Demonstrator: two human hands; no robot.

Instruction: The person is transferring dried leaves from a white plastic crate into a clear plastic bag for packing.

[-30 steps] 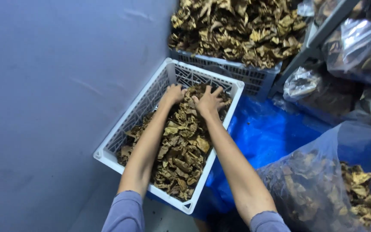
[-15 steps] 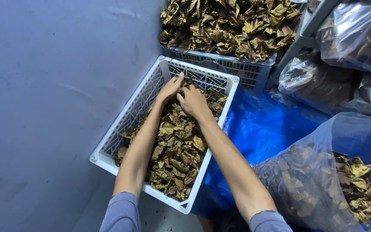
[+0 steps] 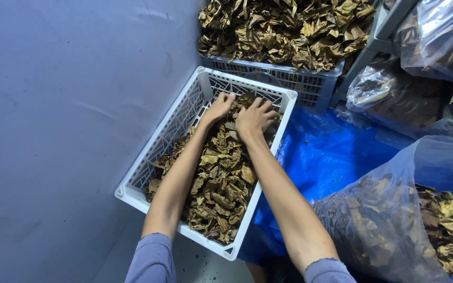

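A white lattice crate [image 3: 184, 120] lies on the floor beside the grey wall [image 3: 69, 105], its long axis running from near left to far right. Dried brown leaves [image 3: 221, 183] fill it. Both hands press flat into the far end, left hand [image 3: 219, 106] and right hand [image 3: 254, 118] with fingers spread, grasping nothing. This looks like spreading or packing down; next calls for gathering a handful.
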